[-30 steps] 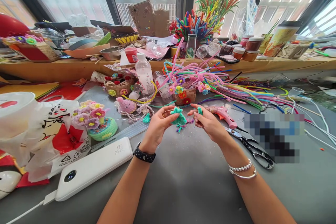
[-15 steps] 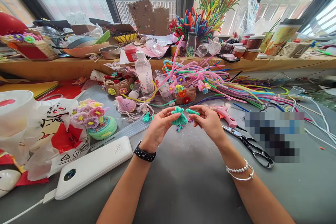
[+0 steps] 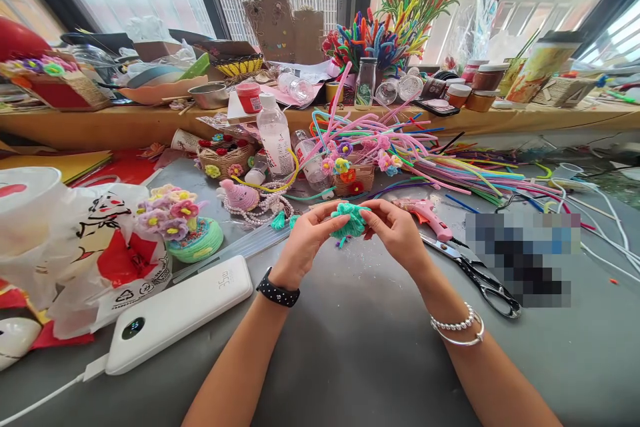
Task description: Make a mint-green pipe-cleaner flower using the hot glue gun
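Observation:
My left hand (image 3: 306, 240) and my right hand (image 3: 396, 232) meet over the grey table, both pinched on a small teal pipe-cleaner flower (image 3: 349, 220) held between their fingertips. The left thumb and fingers grip its left side, and the right fingers press a teal piece against its right side. A black dotted band sits on my left wrist and pearl and silver bracelets on my right. Small teal scraps (image 3: 279, 221) lie on the table just left of my left hand.
A pink glue gun (image 3: 425, 212) and black scissors (image 3: 477, 278) lie right of my hands. A white power bank (image 3: 177, 313) lies at the left, beside a plastic bag (image 3: 90, 247) and a flower pot craft (image 3: 187, 227). Loose pipe cleaners (image 3: 450, 173), baskets and bottles crowd the back.
My right hand has moved left and brought its teal piece onto the flower in my left hand; the two were apart before.

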Demonstrator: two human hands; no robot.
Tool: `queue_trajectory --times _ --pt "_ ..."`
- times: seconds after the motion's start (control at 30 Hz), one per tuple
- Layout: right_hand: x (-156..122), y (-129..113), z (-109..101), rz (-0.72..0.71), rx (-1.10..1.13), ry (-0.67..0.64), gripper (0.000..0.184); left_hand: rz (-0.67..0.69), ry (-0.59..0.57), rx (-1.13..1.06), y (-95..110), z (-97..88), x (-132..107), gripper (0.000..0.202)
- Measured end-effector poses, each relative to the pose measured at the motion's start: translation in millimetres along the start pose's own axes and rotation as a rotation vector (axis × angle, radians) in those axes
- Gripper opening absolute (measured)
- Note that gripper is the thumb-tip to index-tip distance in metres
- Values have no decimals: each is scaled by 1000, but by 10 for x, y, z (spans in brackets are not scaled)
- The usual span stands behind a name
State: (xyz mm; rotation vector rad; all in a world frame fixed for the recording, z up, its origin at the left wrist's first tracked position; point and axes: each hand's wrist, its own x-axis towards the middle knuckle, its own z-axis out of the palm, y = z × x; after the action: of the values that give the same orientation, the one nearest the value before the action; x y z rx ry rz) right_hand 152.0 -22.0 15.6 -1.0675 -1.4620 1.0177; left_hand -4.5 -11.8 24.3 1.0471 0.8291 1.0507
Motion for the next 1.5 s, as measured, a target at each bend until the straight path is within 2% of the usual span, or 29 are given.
queue_trajectory --times 0.27,0.43,0.6,1.13,1.3,1.5 --pt "-16 -10 9 -93 -136 117 23 14 -36 77 -4 -11 13 37" --pt "-19 -21 10 -122 -210 105 22 32 -2 141 30 -7 3 41" --pt "-32 -24 19 -158 -287 102 23 41 -6 164 31 -13 -5 36" --pt "-56 -1 83 -172 -180 151 25 31 38 81 -3 -14 0 35" --pt "-60 24 101 -154 -193 227 25 55 72 55 -12 -2 3 38" --pt "-49 55 107 -104 -83 333 26 92 112 71 -3 19 0 39"
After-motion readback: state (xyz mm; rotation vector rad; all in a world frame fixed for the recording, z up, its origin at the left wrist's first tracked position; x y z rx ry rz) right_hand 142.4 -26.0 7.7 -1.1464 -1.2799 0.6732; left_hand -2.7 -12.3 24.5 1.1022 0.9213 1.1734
